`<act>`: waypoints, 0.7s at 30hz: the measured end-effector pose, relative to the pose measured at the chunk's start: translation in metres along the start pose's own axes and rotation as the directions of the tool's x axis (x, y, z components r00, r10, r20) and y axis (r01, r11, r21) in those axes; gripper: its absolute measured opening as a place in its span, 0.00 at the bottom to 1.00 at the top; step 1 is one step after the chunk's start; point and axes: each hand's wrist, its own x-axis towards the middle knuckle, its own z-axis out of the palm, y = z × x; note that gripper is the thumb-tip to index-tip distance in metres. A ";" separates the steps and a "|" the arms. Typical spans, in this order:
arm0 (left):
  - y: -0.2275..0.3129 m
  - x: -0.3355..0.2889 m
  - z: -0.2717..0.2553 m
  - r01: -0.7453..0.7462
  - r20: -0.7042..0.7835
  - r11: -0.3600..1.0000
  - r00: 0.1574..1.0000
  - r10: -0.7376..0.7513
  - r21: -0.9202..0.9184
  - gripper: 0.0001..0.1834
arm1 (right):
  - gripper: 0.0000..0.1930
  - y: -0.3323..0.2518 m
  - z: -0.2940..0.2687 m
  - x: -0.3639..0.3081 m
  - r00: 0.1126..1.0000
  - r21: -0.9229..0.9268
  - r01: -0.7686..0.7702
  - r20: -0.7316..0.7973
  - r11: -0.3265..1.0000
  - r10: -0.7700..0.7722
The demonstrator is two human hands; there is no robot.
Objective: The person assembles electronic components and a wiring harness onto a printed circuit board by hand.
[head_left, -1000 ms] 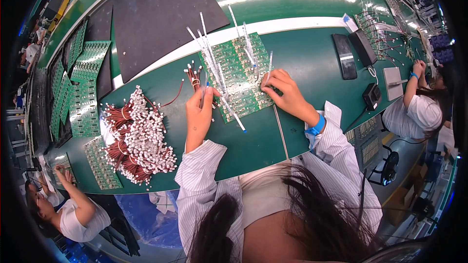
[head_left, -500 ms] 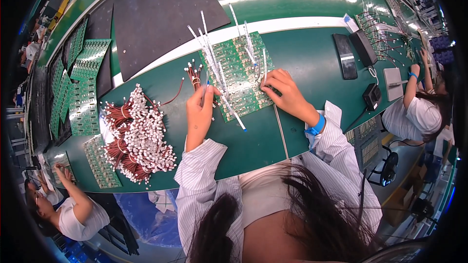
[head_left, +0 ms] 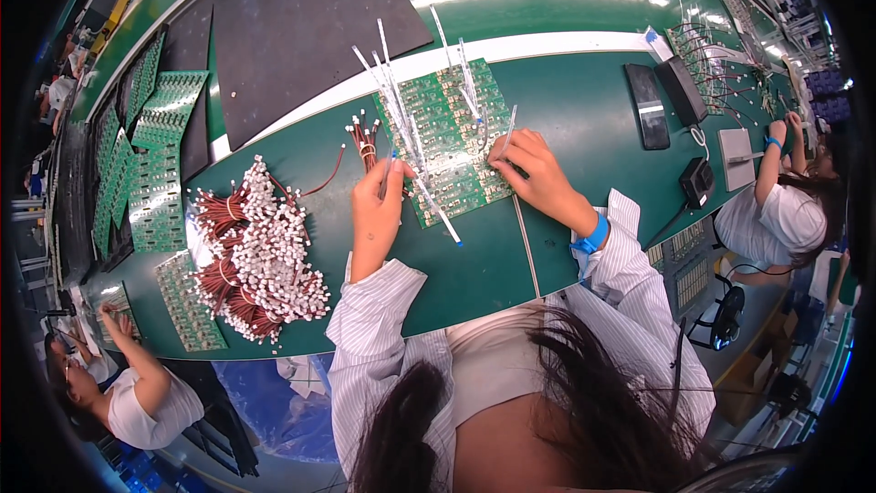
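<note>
A panel of green circuit boards [head_left: 438, 96] lies on the green table in front of me. Several white ribbon cables [head_left: 394, 96] with blue ends stand up or lie across it. My left hand [head_left: 376, 215], at the panel's left edge, is closed on a thin flat ribbon cable with a blue end. At the right edge my right hand [head_left: 540, 175] pinches another ribbon cable [head_left: 509, 128], which rises tilted from the fingertips; its lower end is hidden by the fingers. Beside the left hand lies a small bundle of red-and-black wires [head_left: 366, 141].
To the left is a big heap of wire leads with white plugs [head_left: 269, 256]. More circuit panels [head_left: 169, 183] lean at the far left. A black rectangular device [head_left: 646, 108] and an adapter [head_left: 697, 181] lie right. People work at both sides [head_left: 151, 393].
The ribbon cable in my right hand now leans to the right, where it stood nearly upright. My left hand has shifted slightly right, toward the panel.
</note>
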 end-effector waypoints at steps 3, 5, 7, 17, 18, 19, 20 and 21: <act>-0.001 0.000 0.000 0.002 -0.005 1.000 1.000 -0.002 0.002 0.13 | 0.05 0.000 0.000 0.000 1.000 -0.011 0.012 0.007 1.000 -0.012; -0.002 0.001 0.001 0.007 -0.004 1.000 1.000 -0.007 -0.014 0.13 | 0.05 0.000 0.000 0.001 1.000 -0.014 0.022 0.011 1.000 -0.022; -0.002 0.001 0.001 0.012 -0.004 0.999 1.000 -0.012 -0.030 0.13 | 0.04 0.000 0.000 0.001 1.000 -0.018 0.016 0.008 1.000 -0.016; -0.001 0.001 0.001 -0.001 -0.008 1.000 1.000 0.001 -0.001 0.13 | 0.05 0.001 0.001 0.000 1.000 -0.015 0.012 0.011 1.000 -0.011; -0.002 0.001 0.000 0.006 -0.006 1.000 1.000 -0.006 -0.008 0.13 | 0.05 0.000 0.001 0.001 1.000 -0.009 0.014 0.003 1.000 -0.014; -0.002 0.001 0.000 0.006 -0.005 1.000 1.000 -0.006 -0.008 0.13 | 0.05 0.000 0.001 0.001 1.000 -0.004 0.016 -0.005 1.000 -0.016; -0.002 0.001 0.001 -0.001 -0.008 1.000 1.000 0.001 0.004 0.13 | 0.05 0.000 0.001 0.000 1.000 -0.004 0.015 -0.006 1.000 -0.015; -0.002 0.001 0.000 -0.007 -0.011 1.000 1.000 0.008 0.016 0.13 | 0.04 0.001 0.001 0.000 1.000 0.001 0.010 -0.002 1.000 -0.010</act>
